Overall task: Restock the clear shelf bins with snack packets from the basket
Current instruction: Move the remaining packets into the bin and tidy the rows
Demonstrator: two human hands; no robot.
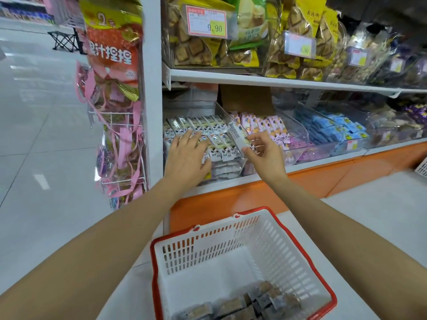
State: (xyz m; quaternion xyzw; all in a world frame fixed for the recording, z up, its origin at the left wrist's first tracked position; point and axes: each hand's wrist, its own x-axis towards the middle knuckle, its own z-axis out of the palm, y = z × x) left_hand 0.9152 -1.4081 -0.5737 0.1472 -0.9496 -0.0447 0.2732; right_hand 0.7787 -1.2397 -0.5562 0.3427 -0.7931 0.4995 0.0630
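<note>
Shop aisle, lower shelf [300,166]: the left hand [187,153] lies flat, fingers straight, on the white rows in the left-end bin [221,112]. The right hand [263,153] pinches a white packet [239,135] at that bin's right wall. Held loosely, it may tip into the pink bin [302,137]. Brown packets [265,296] wait in the basket's [307,250] near corner.

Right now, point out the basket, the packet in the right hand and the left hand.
basket [196,250]: head view, white slatted wall.
packet [239,136]: head view, white wrapper's middle.
left hand [184,155]: head view, back of hand.
</note>
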